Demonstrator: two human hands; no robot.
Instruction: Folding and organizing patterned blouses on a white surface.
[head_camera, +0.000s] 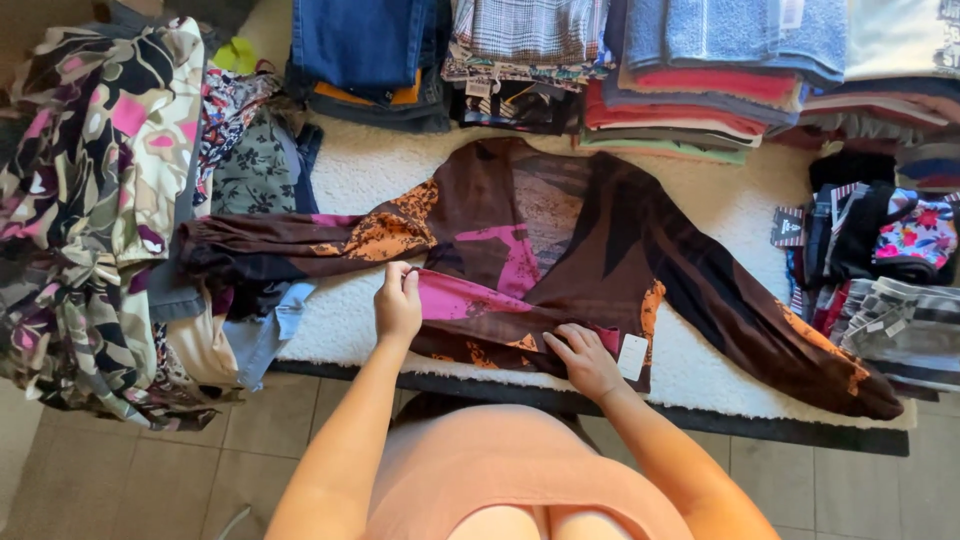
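Head view: brown top (560, 240) spread on white cover (720, 205), centre. Left hand (398, 305) pinching hem at 7 o'clock; right hand (585, 360) pressing flat, open. Bottom edge folded up; sleeves unfolded.

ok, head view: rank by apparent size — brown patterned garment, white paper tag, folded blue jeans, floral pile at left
1. brown patterned garment
2. floral pile, close behind; it runs off frame, so unsure
3. folded blue jeans, partly cut off
4. white paper tag, beside the right hand
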